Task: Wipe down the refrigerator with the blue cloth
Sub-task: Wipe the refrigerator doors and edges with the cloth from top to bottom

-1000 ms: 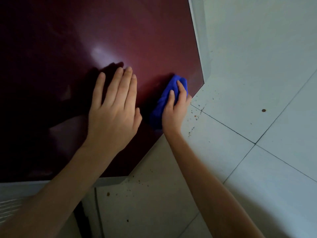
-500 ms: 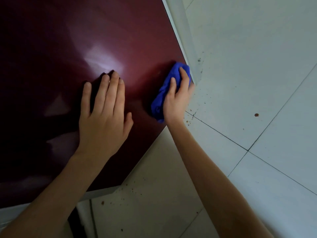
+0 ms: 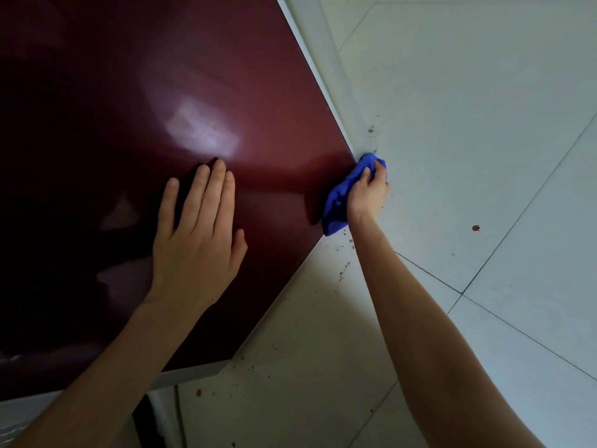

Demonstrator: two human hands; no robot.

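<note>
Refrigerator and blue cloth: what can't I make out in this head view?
1. The refrigerator: cut off by the top and left edges, and its left part is lost in shadow.
2. The blue cloth: largely covered by the right hand gripping it, so its full shape is hidden.
3. The panel under the left hand: hidden by the palm.
4. The dark specks on the pale tiles: too small to identify.

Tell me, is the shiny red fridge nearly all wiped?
Partly, probably. The glossy dark-red refrigerator door shows no smears around its bright reflection. The right hand grips the crumpled blue cloth at the door's outer edge. The flat left hand rests on the door, so that patch may yet need wiping; other sides are out of view.
</note>
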